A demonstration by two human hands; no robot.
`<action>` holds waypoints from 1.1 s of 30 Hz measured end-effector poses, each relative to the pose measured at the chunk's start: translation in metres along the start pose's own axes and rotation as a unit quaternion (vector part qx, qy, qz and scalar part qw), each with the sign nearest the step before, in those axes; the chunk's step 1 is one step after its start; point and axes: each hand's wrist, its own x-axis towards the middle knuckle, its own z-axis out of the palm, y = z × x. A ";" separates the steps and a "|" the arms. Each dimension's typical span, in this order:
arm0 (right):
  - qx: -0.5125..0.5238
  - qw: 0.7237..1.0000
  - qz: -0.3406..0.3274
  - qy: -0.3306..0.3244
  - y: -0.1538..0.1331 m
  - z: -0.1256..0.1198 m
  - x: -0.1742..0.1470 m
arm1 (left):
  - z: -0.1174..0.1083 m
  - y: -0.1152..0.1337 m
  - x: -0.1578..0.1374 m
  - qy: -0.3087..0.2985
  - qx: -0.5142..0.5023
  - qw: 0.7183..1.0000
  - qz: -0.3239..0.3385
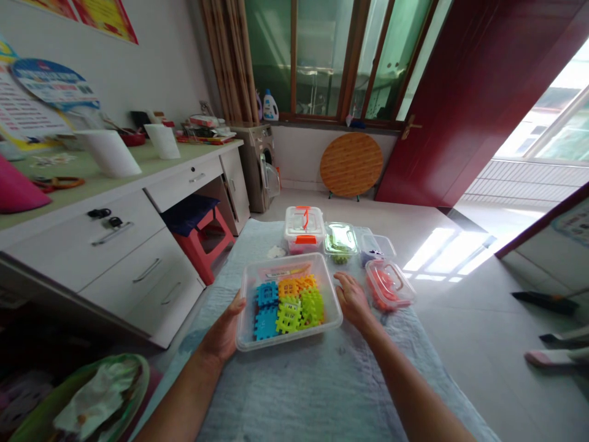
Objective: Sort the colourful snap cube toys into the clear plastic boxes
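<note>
A clear plastic box (289,341) holds blue, orange, yellow and green interlocking plastic building blocks (289,314), with a paper slip by its far wall. My left hand (224,328) grips the box's left side, thumb at the rim. At the right wall, my right hand (354,301) has its fingers pressed against the side; some fingertips are hidden. Beyond stand a lidded clear box with orange clips (304,228), a clear container with green pieces (340,240) and one with dark purple contents (373,250). Nearest my right hand is a lidded container of red pieces (389,285).
A light blue cloth (294,393) covers the table under the boxes. To the left are a white drawer desk (124,245) and a red stool (207,239). A basin with crumpled paper (103,393) sits at lower left. A round wooden board (352,162) leans by the wall.
</note>
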 end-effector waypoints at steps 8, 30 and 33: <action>-0.182 0.975 0.080 -0.102 -0.005 0.006 0.001 | -0.006 0.004 0.003 -0.018 0.008 1.000 -0.015; -0.212 0.966 0.084 -0.124 0.005 0.008 0.023 | 0.009 0.014 0.025 -0.031 0.026 0.999 -0.003; -0.216 0.965 0.087 -0.124 0.006 0.006 0.020 | 0.015 0.014 0.024 -0.026 0.034 0.999 0.014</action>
